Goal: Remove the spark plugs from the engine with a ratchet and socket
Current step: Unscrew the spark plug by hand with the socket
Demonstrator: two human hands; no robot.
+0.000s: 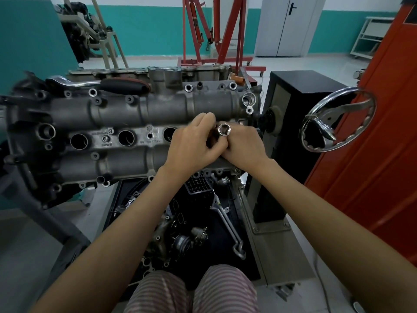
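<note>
A grey engine head (pixel 117 114) lies across the stand in front of me, with round spark plug wells (pixel 126 138) along its middle. Both hands meet over the well at the right end. My left hand (pixel 194 143) and my right hand (pixel 242 145) together grip a chrome socket (pixel 223 130), its open hex end facing up. What sits below the socket is hidden by my fingers. A ratchet with a chrome shaft and black handle (pixel 121 85) lies on the far side of the engine.
A chrome handwheel (pixel 338 123) juts from the black stand (pixel 291 105) at the right, beside an orange panel (pixel 383 132). Loose engine parts and a bent metal tool (pixel 228 224) lie in the tray below. A red engine hoist (pixel 216 30) stands behind.
</note>
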